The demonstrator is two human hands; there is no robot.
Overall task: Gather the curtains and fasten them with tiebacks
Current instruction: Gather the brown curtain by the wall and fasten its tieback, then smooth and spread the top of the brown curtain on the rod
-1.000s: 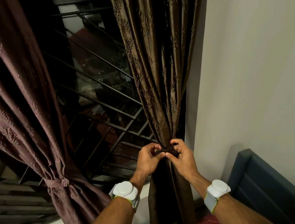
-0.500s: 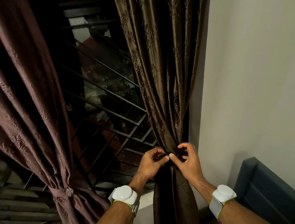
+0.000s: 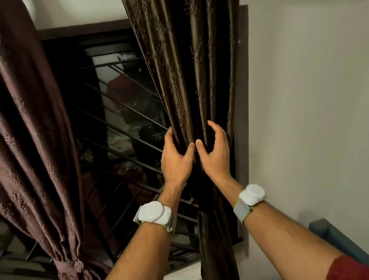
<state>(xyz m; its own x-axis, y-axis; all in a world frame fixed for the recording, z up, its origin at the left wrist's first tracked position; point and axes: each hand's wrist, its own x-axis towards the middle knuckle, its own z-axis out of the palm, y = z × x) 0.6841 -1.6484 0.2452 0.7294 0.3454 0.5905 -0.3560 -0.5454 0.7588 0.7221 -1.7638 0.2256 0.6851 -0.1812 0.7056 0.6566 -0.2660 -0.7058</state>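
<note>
At the window, your left hand (image 3: 176,158) and right hand (image 3: 213,152) grip the right curtain (image 3: 192,67); the left curtain (image 3: 20,139) already wears its tieback (image 3: 69,266).

I see L curtain (image 3: 20,139) left of window grille (image 3: 118,149), R curtain (image 3: 190,67) right of it; both my hands on R curtain, wall (image 3: 330,119) beyond

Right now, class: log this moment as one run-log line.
left hand: grips right curtain | right hand: grips same curtain | left curtain: tied with tieback
</note>
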